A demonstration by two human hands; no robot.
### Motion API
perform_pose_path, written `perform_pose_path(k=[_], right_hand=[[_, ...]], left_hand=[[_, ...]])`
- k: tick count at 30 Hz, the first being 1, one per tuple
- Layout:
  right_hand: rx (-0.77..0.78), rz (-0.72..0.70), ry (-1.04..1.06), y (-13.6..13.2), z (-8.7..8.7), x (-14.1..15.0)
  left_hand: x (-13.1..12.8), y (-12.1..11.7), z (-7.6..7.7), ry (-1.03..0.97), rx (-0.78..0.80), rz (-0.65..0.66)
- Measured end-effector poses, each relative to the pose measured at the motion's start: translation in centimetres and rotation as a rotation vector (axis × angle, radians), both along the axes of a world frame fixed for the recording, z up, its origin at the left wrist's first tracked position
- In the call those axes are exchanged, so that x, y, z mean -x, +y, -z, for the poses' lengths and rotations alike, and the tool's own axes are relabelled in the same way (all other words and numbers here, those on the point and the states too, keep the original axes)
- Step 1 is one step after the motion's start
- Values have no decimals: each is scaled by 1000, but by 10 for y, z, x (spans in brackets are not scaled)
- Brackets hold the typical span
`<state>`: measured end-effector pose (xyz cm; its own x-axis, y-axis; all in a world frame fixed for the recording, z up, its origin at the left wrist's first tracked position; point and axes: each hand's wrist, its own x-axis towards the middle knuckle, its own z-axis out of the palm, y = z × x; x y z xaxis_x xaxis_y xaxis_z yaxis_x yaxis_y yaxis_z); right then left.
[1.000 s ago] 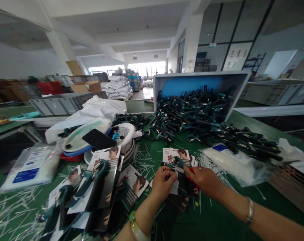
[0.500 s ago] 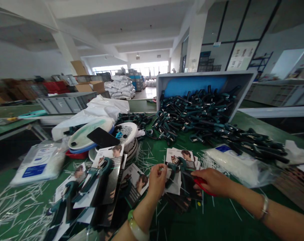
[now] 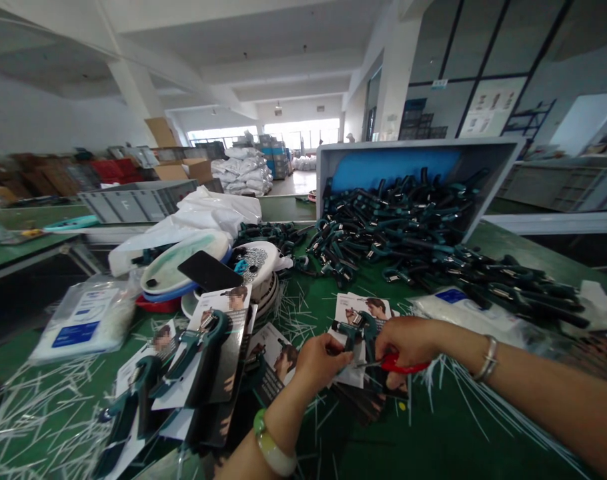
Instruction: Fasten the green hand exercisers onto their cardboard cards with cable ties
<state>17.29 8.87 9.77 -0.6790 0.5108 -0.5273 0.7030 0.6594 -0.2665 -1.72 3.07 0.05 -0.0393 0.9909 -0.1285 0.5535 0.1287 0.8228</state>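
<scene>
My right hand [image 3: 408,343] grips red-handled scissors [image 3: 406,363], their metal blade pointing left toward my left fingers. My left hand [image 3: 321,363] is closed in a pinch beside the card, and what lies between its fingertips is hidden. Between both hands lies a dark green plier-like hand tool [image 3: 358,327] on a printed backing card [image 3: 344,308], on top of a small stack of cards. Below my right forearm spreads a bundle of thin white plastic ties [image 3: 463,393]. To the left, several carded tools [image 3: 208,347] overlap in a pile.
A tipped grey crate [image 3: 498,180] spills a heap of green tools [image 3: 393,227] across the back. Bags of white ties [image 3: 91,320] lie at left and right. A black phone [image 3: 211,272] rests across round tubs, one holding small metal parts [image 3: 256,260]. Loose ties litter the green table.
My right hand has come left and slightly up, bringing the scissors blade close to my left fingertips. My left hand has tipped rightward over the card. More white ties show under my right forearm.
</scene>
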Motion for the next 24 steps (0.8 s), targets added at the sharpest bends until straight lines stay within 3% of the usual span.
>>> perform_pose_path(k=[11,16,20,24], right_hand=[[114,-48,-118,22,-9,28],[113,-60,-10,27,-5,31],[306,17,111,22,0,10],[376,242,289,17,12,-35]], left_hand=[[6,6,10,-46,5,67],[6,7,8,-49,0,91],[10,-3,-2,-28,-47,104],[13,-19,-6,140,-168,121]])
